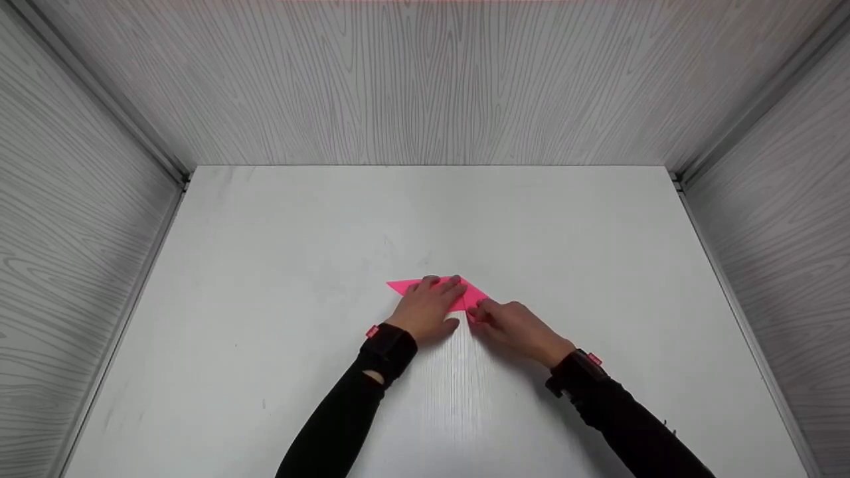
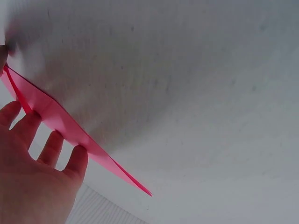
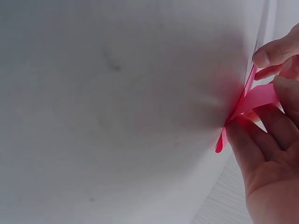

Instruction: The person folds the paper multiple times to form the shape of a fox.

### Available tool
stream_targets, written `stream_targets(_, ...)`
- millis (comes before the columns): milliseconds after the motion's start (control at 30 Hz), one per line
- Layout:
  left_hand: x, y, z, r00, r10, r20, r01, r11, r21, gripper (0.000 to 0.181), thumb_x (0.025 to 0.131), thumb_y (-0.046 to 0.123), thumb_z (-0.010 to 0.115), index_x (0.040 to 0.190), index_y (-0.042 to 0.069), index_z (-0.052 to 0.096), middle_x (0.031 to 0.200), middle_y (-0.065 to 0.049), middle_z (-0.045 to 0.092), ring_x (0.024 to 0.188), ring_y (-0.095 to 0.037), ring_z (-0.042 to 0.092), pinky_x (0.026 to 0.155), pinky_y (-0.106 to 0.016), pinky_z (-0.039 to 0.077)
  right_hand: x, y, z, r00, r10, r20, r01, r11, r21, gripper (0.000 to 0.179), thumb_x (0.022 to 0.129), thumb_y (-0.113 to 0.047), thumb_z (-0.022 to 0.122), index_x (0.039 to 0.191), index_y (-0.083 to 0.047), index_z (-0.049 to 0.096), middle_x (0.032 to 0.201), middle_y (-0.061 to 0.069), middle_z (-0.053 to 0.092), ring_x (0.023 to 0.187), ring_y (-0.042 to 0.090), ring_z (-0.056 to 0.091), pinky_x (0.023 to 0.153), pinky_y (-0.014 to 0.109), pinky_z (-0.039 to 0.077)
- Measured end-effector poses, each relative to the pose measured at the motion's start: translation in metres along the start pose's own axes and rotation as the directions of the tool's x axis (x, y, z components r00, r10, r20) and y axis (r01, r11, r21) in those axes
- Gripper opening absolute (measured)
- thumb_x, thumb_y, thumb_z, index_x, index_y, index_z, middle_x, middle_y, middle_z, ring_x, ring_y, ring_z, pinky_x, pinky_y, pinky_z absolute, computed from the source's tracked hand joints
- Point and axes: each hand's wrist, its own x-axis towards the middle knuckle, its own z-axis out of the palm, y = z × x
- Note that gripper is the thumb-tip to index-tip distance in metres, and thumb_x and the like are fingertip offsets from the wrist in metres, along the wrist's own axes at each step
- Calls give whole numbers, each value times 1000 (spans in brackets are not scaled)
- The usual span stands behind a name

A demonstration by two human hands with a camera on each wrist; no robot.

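Observation:
A folded sheet of bright pink paper (image 1: pixel 475 295) lies on the white tabletop, its pointed left corner showing beyond my left hand (image 1: pixel 425 315). That hand lies over the sheet with fingers extended, and in the left wrist view its fingertips rest along the paper (image 2: pixel 70 127). At the paper's right end, my right hand (image 1: pixel 521 330) has its fingers curled and pinches a flap. The right wrist view shows this pink flap (image 3: pixel 259 96) raised and bent between thumb and fingers. Parts of the folds are covered by the hands.
The white tabletop (image 1: pixel 265 265) extends around both hands. Panels with a wood-grain pattern enclose it: a back wall (image 1: pixel 425 86), a left wall (image 1: pixel 73 219) and a right wall (image 1: pixel 777 212). Both wrists wear black bands.

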Motion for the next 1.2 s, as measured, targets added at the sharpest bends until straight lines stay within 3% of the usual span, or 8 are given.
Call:
stream_targets(233,-2,-1,0,1000,19,-3,-19,999,48,67,102,37,65,163,23,41,171,-2,39,156,-32,40,127,-54,37,4,-2,-1,999,-26,38,28,999,-36,20,96,-9,76,115,-7,72,96,5,77,86,17,69,87,36,62)
stream_targets(400,-2,-2,2,999,35,-23,-33,998,61,65,101,36,66,161,23,45,170,-6,40,153,-33,44,125,-53,40,7,-2,-1,996,-86,23,87,994,-61,14,94,-6,78,108,-8,74,94,4,76,87,18,69,86,35,62)
stream_targets(667,2,-5,6,993,84,-79,-76,992,100,59,99,34,68,155,21,54,167,-8,41,144,-34,52,114,-53,49,5,0,1,992,-122,21,123,990,-68,9,95,-4,75,103,-9,76,105,5,76,101,21,70,94,37,61)
stream_targets(900,3,-3,3,995,87,-42,-81,987,135,63,100,36,66,159,20,49,170,-1,40,146,-34,50,114,-53,49,6,0,1,988,-153,13,154,984,-88,7,95,-2,73,97,-9,74,92,2,72,92,18,66,90,36,59)
stream_targets(1033,4,-1,1,997,73,-12,-70,988,139,63,102,36,64,161,20,46,171,1,39,148,-35,48,116,-53,48,6,-1,3,988,-158,-2,156,979,-130,6,95,-4,75,97,-10,75,96,3,74,97,21,68,93,39,59)
stream_targets(1200,4,0,0,999,51,14,-52,990,130,64,102,36,62,162,21,44,172,2,38,150,-35,46,119,-54,45,4,-4,8,994,-104,-18,99,982,-159,9,93,-6,78,93,-15,76,107,5,73,107,24,66,94,42,59)
